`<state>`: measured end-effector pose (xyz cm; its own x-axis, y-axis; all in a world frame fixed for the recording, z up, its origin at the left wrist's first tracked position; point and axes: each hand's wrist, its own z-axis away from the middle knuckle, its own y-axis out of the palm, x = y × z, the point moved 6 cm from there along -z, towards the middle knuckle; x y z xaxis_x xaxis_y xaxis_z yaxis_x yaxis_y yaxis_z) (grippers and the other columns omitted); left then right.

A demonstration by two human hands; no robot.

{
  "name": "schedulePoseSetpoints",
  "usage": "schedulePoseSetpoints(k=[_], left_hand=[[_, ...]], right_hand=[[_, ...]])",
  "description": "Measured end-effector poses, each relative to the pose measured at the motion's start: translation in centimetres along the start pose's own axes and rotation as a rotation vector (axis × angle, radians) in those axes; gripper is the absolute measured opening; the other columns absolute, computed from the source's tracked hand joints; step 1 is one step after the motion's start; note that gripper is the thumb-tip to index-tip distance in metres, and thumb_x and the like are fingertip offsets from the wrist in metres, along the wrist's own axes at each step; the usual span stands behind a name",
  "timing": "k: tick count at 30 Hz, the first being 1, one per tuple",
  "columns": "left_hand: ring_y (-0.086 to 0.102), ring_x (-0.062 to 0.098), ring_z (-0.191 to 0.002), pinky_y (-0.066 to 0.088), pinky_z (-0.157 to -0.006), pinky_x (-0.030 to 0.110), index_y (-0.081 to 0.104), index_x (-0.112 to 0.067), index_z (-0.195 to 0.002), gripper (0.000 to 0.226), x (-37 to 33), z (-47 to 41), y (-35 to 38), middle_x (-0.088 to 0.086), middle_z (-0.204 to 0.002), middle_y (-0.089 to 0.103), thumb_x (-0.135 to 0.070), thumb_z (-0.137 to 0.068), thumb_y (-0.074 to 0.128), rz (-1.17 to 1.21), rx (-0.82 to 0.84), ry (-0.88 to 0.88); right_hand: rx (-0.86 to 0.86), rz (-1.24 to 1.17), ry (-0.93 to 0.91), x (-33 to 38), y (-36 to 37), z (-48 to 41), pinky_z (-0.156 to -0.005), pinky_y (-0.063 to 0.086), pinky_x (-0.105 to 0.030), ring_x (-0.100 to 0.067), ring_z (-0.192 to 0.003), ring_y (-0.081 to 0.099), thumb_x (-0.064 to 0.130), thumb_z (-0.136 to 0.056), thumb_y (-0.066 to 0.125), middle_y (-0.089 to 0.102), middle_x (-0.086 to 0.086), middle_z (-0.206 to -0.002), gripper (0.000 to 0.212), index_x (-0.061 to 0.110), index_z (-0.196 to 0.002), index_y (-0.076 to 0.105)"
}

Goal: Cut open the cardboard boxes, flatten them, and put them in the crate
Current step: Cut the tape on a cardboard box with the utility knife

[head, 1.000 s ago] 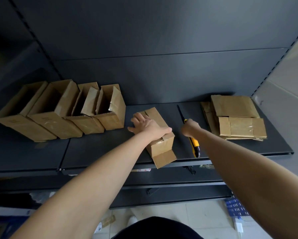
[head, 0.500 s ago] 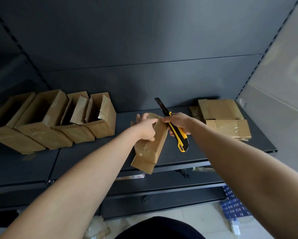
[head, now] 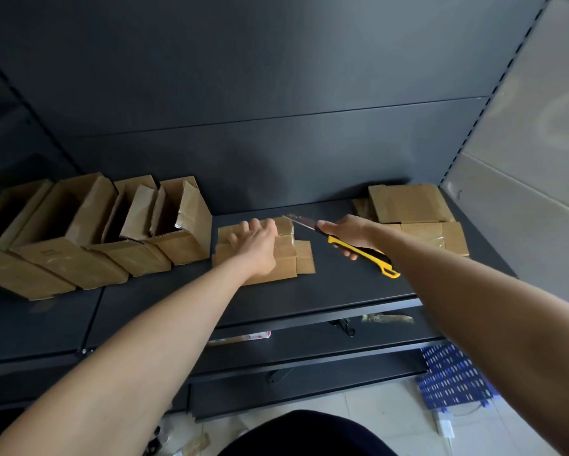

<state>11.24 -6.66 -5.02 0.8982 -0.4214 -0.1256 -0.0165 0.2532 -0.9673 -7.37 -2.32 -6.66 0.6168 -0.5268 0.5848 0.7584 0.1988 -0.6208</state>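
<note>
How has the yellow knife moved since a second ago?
Yes. The knife lay on the shelf beside the flattened stack; now the right hand grips it above the shelf, blade swung left toward the box.

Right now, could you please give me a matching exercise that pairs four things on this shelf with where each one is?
Things:
1. utility knife
2. taped box
3. row of open boxes
4. flattened cardboard pile

Places:
A. left part of the shelf
B. under the left hand
C. right end of the shelf
D. gripped in the right hand

Pairs: 1-D, 2-B, 3-A, 4-C.
</note>
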Motion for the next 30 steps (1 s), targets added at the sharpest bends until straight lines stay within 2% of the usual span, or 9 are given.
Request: schedulePoseSetpoints(k=[5, 9, 12, 15, 17, 19, 22, 24, 30], left_hand=[[0.027, 0.034, -0.129, 0.031, -0.107, 0.05, 0.03, -0.013, -0.137, 0.066, 0.0, -0.3, -0.1, 0.013, -0.141, 0.03, 0.007, -0.079, 0.052, -0.001, 0.027, 0.036], [0.032, 0.027, -0.119, 0.039, -0.092, 0.039, 0.037, -0.017, -0.121, 0.055, -0.3, -0.2, -0.4, 0.008, -0.13, 0.037, 0.002, -0.077, 0.065, 0.034, 0.075, 0.103], [0.028, 0.018, -0.104, 0.036, -0.078, 0.031, 0.036, -0.022, -0.103, 0.048, -0.2, 0.0, -0.7, 0.004, -0.12, 0.04, -0.002, -0.076, 0.07, 0.047, 0.095, 0.146], [0.028, 0.018, -0.104, 0.034, -0.076, 0.031, 0.036, -0.023, -0.1, 0.047, -0.4, 0.2, -0.8, 0.0, -0.112, 0.039, -0.003, -0.075, 0.071, 0.061, 0.109, 0.171], [0.03, 0.019, -0.104, 0.035, -0.075, 0.032, 0.037, -0.023, -0.098, 0.047, -0.5, 0.2, -0.9, -0.003, -0.106, 0.038, -0.001, -0.074, 0.071, 0.078, 0.124, 0.186], [0.032, 0.019, -0.106, 0.036, -0.075, 0.032, 0.04, -0.022, -0.098, 0.046, -0.4, 0.2, -0.8, -0.004, -0.103, 0.04, 0.0, -0.074, 0.072, 0.1, 0.148, 0.198], [0.032, 0.019, -0.107, 0.038, -0.075, 0.032, 0.043, -0.022, -0.103, 0.046, -0.1, 0.3, -0.7, -0.005, -0.105, 0.042, 0.001, -0.075, 0.072, 0.106, 0.165, 0.196], [0.032, 0.018, -0.107, 0.038, -0.075, 0.032, 0.044, -0.023, -0.104, 0.047, -0.1, 0.3, -0.7, -0.005, -0.108, 0.042, 0.001, -0.075, 0.071, 0.108, 0.16, 0.198], [0.036, 0.021, -0.107, 0.042, -0.077, 0.034, 0.044, -0.024, -0.101, 0.047, 0.3, 0.4, -0.4, -0.006, -0.11, 0.044, 0.004, -0.074, 0.071, 0.108, 0.195, 0.241]], right_hand=[[0.042, 0.242, -0.068, -0.3, -0.4, 0.8, -0.058, 0.044, -0.027, -0.019, -0.045, 0.05, 0.059, -0.093, 0.044, 0.055, -0.005, -0.054, 0.055, 0.01, -0.071, 0.057], [0.051, 0.329, -0.092, -0.2, -0.5, 0.8, -0.056, 0.043, -0.026, -0.019, -0.046, 0.048, 0.058, -0.092, 0.046, 0.053, -0.004, -0.054, 0.052, 0.011, -0.074, 0.059], [0.104, 0.37, -0.098, 0.1, -0.7, 1.0, -0.056, 0.044, -0.027, -0.018, -0.045, 0.048, 0.058, -0.092, 0.045, 0.054, -0.004, -0.054, 0.053, 0.01, -0.073, 0.058], [0.115, 0.434, -0.081, 0.5, -0.9, 1.1, -0.058, 0.044, -0.028, -0.018, -0.046, 0.048, 0.059, -0.091, 0.045, 0.054, -0.004, -0.055, 0.055, 0.01, -0.069, 0.056], [0.049, 0.507, -0.095, 1.0, -1.1, 1.0, -0.057, 0.044, -0.027, -0.02, -0.051, 0.05, 0.06, -0.09, 0.046, 0.056, -0.005, -0.06, 0.055, 0.009, -0.077, 0.061], [0.045, 0.514, -0.099, 1.3, -0.7, 1.0, -0.056, 0.044, -0.027, -0.019, -0.052, 0.049, 0.06, -0.09, 0.046, 0.055, -0.005, -0.061, 0.054, 0.009, -0.082, 0.063], [0.157, 0.436, -0.06, 1.1, -0.3, 1.5, -0.056, 0.041, -0.027, -0.017, -0.044, 0.044, 0.056, -0.092, 0.048, 0.051, -0.003, -0.054, 0.052, 0.011, -0.067, 0.054], [0.213, 0.373, -0.026, 0.9, -0.4, 1.9, -0.054, 0.039, -0.027, -0.017, -0.045, 0.043, 0.055, -0.092, 0.049, 0.051, -0.003, -0.056, 0.05, 0.011, -0.068, 0.052], [-0.017, 0.609, -0.108, 2.0, -0.6, 1.6, -0.058, 0.042, -0.027, -0.02, -0.055, 0.053, 0.063, -0.087, 0.048, 0.059, -0.005, -0.064, 0.051, 0.015, -0.075, 0.061]])
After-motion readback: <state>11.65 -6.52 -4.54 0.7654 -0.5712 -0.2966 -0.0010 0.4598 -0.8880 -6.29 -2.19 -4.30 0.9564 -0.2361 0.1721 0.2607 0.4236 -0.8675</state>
